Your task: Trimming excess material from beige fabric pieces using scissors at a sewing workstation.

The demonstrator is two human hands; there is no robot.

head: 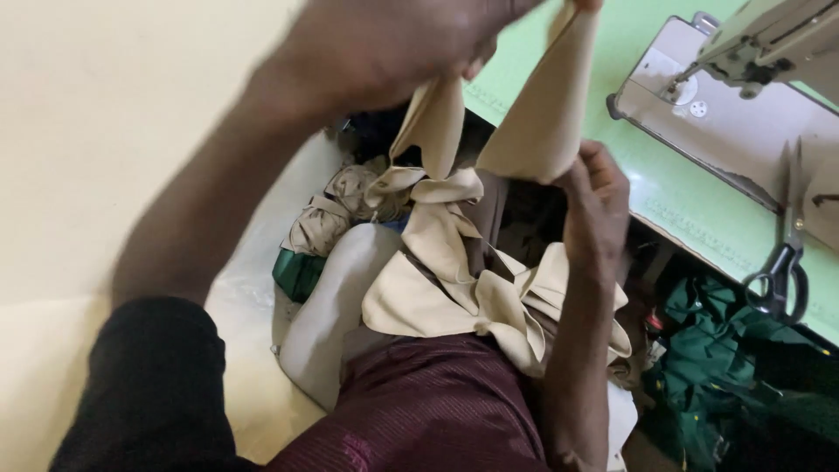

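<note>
Cloth: a beige fabric piece (533, 114) is held up in front of the person, above the lap; its lower part drapes onto the maroon garment (437, 411) over the thighs.
Left hand: the left hand (384, 44), blurred at the top of the view, is closed on the upper part of the beige fabric.
Right hand: the right hand (599, 205) pinches the lower edge of a rolled, cone-like fold of the same fabric.
Direction: the cone fold runs up and down, wide end low by the right hand, narrow end at the top edge of the view.
Around: one sewing machine (769, 39) stands on a pale green table (699, 218) to the right; one pair of black-handled scissors (786, 253) lies near the table edge.
Below: a heap of green cloth (708, 350) sits under the table; bundled beige scraps (336, 214) and a small green piece lie on the left.
In the way: the left forearm crosses the view and hides part of the fabric.
</note>
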